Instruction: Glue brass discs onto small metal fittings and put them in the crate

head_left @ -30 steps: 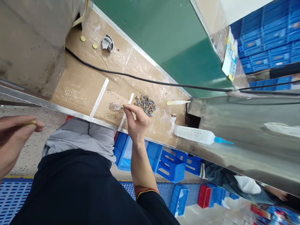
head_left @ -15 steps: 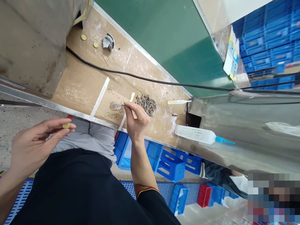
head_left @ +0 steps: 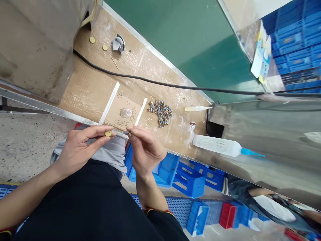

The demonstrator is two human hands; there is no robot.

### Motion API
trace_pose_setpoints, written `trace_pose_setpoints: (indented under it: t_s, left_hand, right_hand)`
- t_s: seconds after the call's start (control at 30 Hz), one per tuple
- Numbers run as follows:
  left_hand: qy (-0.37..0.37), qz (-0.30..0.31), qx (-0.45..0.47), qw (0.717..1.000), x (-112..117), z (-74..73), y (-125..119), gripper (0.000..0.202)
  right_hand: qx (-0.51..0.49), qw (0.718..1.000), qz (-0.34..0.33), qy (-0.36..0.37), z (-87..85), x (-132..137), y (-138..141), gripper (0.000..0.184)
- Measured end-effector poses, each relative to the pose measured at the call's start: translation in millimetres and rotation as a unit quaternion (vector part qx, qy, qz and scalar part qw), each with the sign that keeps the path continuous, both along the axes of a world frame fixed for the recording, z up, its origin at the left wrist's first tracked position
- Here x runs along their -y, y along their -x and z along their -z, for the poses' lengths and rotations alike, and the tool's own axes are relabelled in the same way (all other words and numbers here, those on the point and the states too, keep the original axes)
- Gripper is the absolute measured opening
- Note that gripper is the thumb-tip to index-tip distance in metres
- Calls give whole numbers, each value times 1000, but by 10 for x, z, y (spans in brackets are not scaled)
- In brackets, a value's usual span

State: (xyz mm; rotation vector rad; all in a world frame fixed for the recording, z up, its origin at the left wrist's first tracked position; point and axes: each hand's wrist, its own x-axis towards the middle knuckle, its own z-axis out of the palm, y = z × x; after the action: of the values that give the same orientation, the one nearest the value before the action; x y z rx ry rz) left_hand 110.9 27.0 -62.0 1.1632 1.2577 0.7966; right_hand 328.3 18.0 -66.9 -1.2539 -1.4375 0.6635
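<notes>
My left hand (head_left: 80,147) pinches a small yellow disc (head_left: 108,133) between thumb and fingertips, just below the table's metal edge. My right hand (head_left: 145,147) is closed in a pinch on a tiny blue-tipped part (head_left: 126,132), held close to the disc. On the cardboard-covered bench (head_left: 87,90) above them lies a small clear puddle of glue (head_left: 126,113) between two white strips (head_left: 109,103). A pile of small blue and brass parts (head_left: 160,111) lies to its right.
A white glue bottle with a blue nozzle (head_left: 220,146) lies at the bench's right, beside a wooden stick (head_left: 197,108). A black cable (head_left: 150,81) crosses the bench. Two more yellow discs (head_left: 92,39) and crumpled grey material (head_left: 117,43) lie at the far end. Blue crates (head_left: 185,177) stand below.
My left hand came in from the left with the yellow disc to the table's edge. My right hand drew back from the glue puddle and now meets the left hand.
</notes>
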Motion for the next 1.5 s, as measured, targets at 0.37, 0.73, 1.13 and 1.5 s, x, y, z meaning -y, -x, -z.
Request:
trace_pose_setpoints:
  t_s: [0.37,0.73,1.13,1.5]
  left_hand:
    - [7,9,19,1000,-34,-27,-36,22]
    - [23,-10,34,999,-118,-66,89,3]
    - [61,5,99,993,-84,-28,84,14]
    - [98,-1,119,988,-48,-92,-61,28]
  right_hand:
    - [-63,997,9,43,69,56,106,25]
    - [-424,869,35,252,160,-62,-6,24]
    - [-513,797,38,318,179,-18,-91,31]
    - [-235,960,59,141,-20,85,111,11]
